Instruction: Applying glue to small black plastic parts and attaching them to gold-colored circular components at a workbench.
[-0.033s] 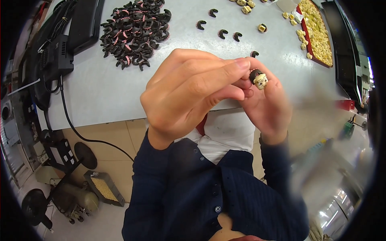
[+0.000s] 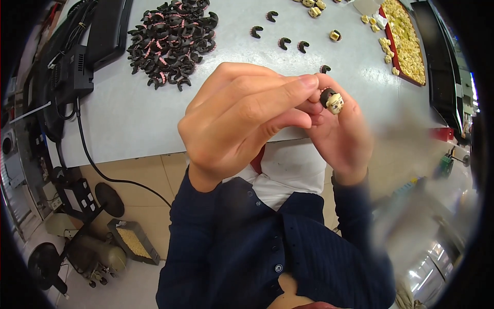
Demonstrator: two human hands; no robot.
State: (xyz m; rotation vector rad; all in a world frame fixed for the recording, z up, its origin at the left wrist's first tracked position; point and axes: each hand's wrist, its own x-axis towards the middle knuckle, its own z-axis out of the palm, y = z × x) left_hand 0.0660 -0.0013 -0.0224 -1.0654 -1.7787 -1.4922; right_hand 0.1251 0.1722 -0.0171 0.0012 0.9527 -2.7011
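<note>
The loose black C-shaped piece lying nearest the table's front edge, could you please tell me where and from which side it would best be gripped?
Probably best to pinch the C-shaped piece across its curved back and outer sides, coming straight down from above. It lies flat on the grey table, apart from the others, with free space around it. The left hand and right hand are both busy with a small toy head.

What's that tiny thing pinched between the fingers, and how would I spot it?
Start at the pale worktable, then come down to the two hands raised in front of it. Between the left hand and right hand sits a small cream toy head with a black cap, the only piece off the table.
</note>
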